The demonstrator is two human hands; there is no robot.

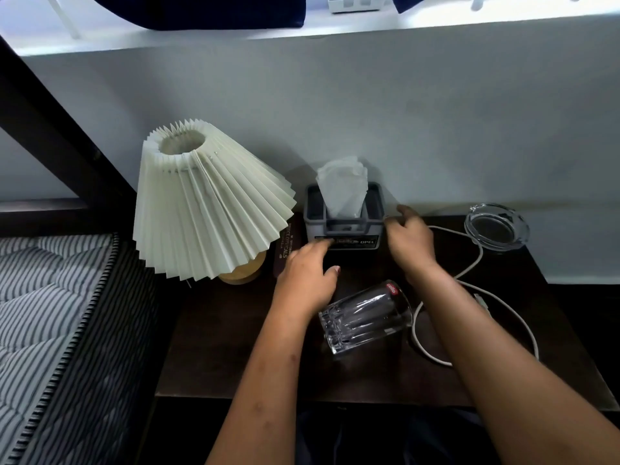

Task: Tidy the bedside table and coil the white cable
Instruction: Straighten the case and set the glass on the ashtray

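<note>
A grey tissue box [344, 226] with a white tissue sticking up stands at the back of the dark bedside table [235, 347]. My left hand [307, 275] touches its front left, fingers spread. At the box's right side is my right hand [411, 238], fingers loosely apart. Neither hand grips anything that I can make out. A clear ribbed glass [364, 317] lies on its side between my forearms. The white cable [469, 263] trails loose in a big loop over the right half of the table.
A pleated white lamp [208, 206] on a wooden base leans at the table's back left. A dark book [285, 250] lies between lamp and box. A glass ashtray [496, 226] sits at the back right. A striped mattress [50, 313] borders the left.
</note>
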